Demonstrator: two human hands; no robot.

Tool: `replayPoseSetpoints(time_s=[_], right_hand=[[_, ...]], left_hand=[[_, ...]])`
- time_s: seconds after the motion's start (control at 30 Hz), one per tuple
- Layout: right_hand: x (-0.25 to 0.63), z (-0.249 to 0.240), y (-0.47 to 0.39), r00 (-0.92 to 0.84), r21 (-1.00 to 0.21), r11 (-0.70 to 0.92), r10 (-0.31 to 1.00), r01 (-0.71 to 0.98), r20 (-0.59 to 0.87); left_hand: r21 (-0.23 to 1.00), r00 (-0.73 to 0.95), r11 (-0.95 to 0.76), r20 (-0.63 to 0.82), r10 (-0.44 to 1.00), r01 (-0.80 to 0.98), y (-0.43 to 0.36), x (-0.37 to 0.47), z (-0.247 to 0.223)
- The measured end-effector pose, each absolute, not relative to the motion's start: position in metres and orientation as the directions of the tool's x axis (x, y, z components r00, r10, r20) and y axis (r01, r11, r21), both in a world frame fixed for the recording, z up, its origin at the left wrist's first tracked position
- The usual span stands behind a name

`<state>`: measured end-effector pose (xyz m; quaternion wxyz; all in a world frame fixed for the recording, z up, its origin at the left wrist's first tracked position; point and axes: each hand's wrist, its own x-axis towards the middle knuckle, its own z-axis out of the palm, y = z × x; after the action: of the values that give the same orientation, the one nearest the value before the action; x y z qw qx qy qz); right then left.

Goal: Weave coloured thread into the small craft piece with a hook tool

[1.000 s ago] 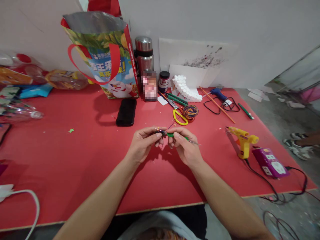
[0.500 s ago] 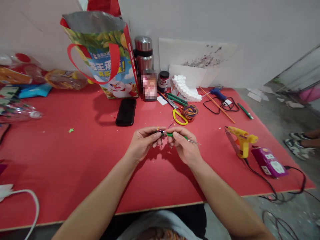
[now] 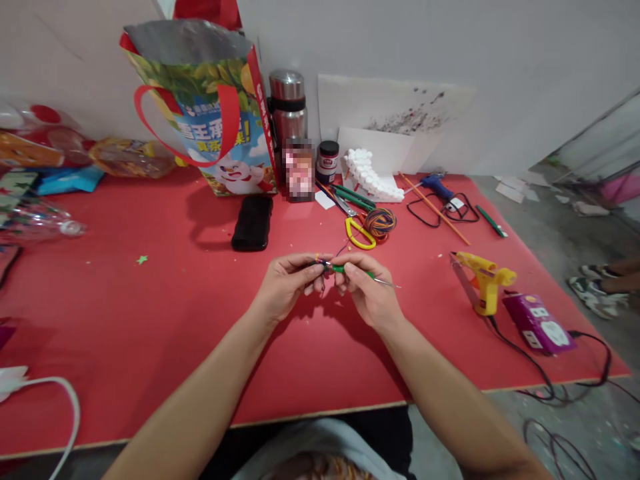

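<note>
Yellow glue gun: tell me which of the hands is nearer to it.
Right. The right hand is closer to the yellow glue gun, which stands off to its right on the red table. The left hand is farther, beyond the right hand.

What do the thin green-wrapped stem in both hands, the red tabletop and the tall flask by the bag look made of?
Green-wrapped stem: seemingly metal wire under matte green wrap; bare grey tip shows.
Red tabletop: matte coated board, likely; pale edge visible.
Tall flask: shiny steel, reflective.

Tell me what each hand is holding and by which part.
Both hands pinch one thin green-wrapped wire: the left hand grips its multicoloured left end, the right hand its green middle, leaving the bare metal tip free to the right.
</note>
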<state>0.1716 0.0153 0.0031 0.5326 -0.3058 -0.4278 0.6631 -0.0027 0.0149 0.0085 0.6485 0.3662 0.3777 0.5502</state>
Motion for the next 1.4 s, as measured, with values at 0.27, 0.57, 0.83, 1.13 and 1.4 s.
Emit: replayPoseSetpoints(time_s=[0.27,0.57,0.83,1.13,1.4], right_hand=[[0.1711,0.0035,0.0155,-0.248,-0.892,-0.079,0.968,-0.446,0.038],[0.1708,0.0025,0.0154,-0.249,-0.898,-0.076,0.968,-0.434,0.039],[0.1711,0.004,0.0154,-0.282,-0.895,-0.066,0.957,-0.441,0.068],[0.1714,0.0012,0.0169,-0.287,-0.888,-0.078,0.956,-0.453,0.062],[0.1719,-0.0005,0.0159,-0.304,-0.883,-0.089,0.951,-0.461,0.063]], left_hand=[[0.883,0.116,0.137,-0.095,0.989,-0.45,0.0151,-0.0023,0.0094],[0.898,0.105,0.13,-0.094,0.99,-0.421,0.0154,-0.0025,0.009],[0.907,0.098,0.122,-0.09,0.991,-0.404,0.0156,-0.0027,0.0078],[0.909,0.097,0.122,-0.091,0.991,-0.398,0.0158,-0.0028,0.0057],[0.894,0.127,0.134,-0.087,0.988,-0.428,0.0172,-0.0027,0.0051]])
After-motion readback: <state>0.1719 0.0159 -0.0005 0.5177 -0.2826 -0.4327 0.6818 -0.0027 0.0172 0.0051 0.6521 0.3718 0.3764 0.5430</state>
